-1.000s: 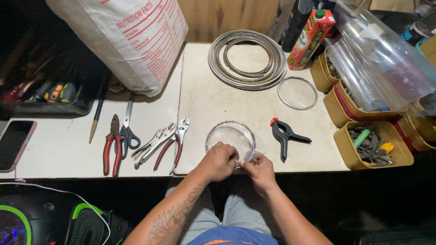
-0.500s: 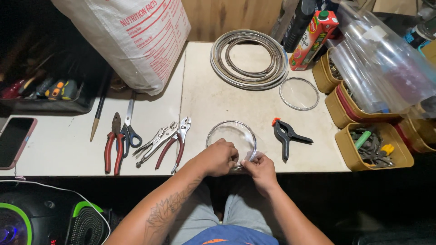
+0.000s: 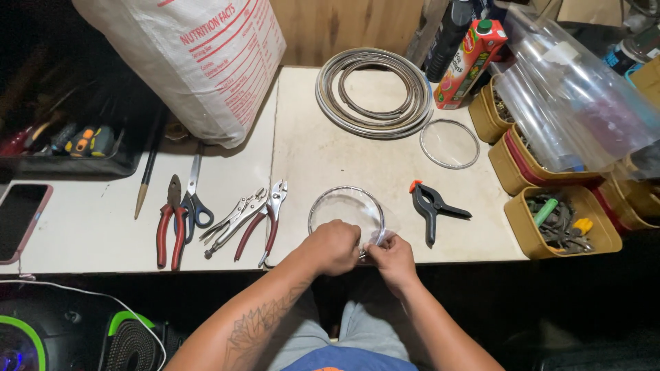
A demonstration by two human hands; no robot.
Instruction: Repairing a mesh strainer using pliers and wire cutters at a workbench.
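From the head camera, both hands meet at the near edge of the desk (image 3: 385,158): the left hand (image 3: 335,246) is clenched over the near rim of a clear round disc (image 3: 346,209) edged with a metal ring, and the right hand (image 3: 390,257) pinches that same rim just beside it with its fingertips. The disc lies flat but reaches the desk's front edge, so I judge a slip of either grip could tip it off into the lap, and a pinch pressed too hard could bend the thin ring or crack the clear face. The black spring clamp (image 3: 432,205) lies just to the right, near enough to be knocked by an elbow. A second disc (image 3: 449,143) lies apart, further back, near the coil of metal strip (image 3: 375,93). On the right, the nearest yellow tub (image 3: 560,223) holds dark metal bits with a green piece and a yellow piece; the tubs behind it are mostly hidden by clear plastic sheeting (image 3: 570,103), their contents unclear.
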